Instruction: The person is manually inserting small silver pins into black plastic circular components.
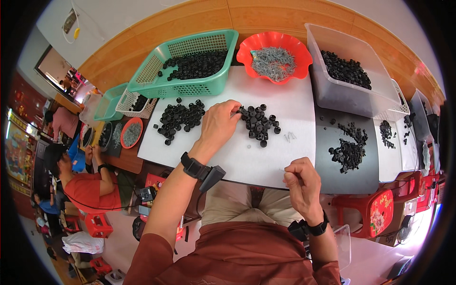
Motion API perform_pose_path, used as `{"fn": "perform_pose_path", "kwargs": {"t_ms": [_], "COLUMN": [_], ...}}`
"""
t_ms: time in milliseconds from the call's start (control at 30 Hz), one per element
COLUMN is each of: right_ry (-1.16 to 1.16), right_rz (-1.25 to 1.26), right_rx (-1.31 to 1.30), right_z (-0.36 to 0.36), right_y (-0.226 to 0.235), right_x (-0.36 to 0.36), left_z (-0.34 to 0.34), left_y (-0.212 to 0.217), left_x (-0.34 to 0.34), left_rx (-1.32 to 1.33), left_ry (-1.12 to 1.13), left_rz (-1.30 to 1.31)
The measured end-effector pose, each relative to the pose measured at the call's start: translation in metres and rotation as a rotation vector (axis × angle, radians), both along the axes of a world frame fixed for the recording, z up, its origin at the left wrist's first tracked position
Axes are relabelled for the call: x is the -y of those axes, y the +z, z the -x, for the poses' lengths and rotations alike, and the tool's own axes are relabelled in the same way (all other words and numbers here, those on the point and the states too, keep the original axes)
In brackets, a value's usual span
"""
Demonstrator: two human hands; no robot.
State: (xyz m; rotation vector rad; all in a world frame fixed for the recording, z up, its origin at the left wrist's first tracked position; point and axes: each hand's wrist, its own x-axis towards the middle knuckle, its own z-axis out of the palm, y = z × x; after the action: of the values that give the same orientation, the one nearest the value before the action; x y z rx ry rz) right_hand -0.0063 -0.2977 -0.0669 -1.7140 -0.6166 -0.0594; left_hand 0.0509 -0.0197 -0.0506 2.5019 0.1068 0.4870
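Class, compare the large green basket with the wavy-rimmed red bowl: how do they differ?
The green basket is long and roughly rectangular; the red bowl is rounder and smaller. The basket has perforated walls, the bowl solid ones. The basket holds black parts, the bowl thin grey pieces. Both are open-topped.

Black caps: small, round, loosely heaped, mixed poses. Second heap at their 9 o'clock. Pins: thin, grey, lying at 4 o'clock.
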Motion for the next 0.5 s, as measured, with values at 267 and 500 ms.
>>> {"fn": "perform_pose_path", "kwargs": {"t_ms": [267,500], "right_ry": [0.007,0.029], "right_rz": [-0.015,-0.037], "right_rx": [-0.012,0.036], "right_z": [-0.003,-0.008], "right_y": [0.005,0.023], "right_x": [0.001,-0.011], "left_z": [0.042,0.081], "left_y": [0.008,0.018], "left_x": [0.003,0.027], "left_rx": [-0.004,-0.201], "left_ry": [-0.084,-0.201], "left_rz": [0.325,1.335]}}
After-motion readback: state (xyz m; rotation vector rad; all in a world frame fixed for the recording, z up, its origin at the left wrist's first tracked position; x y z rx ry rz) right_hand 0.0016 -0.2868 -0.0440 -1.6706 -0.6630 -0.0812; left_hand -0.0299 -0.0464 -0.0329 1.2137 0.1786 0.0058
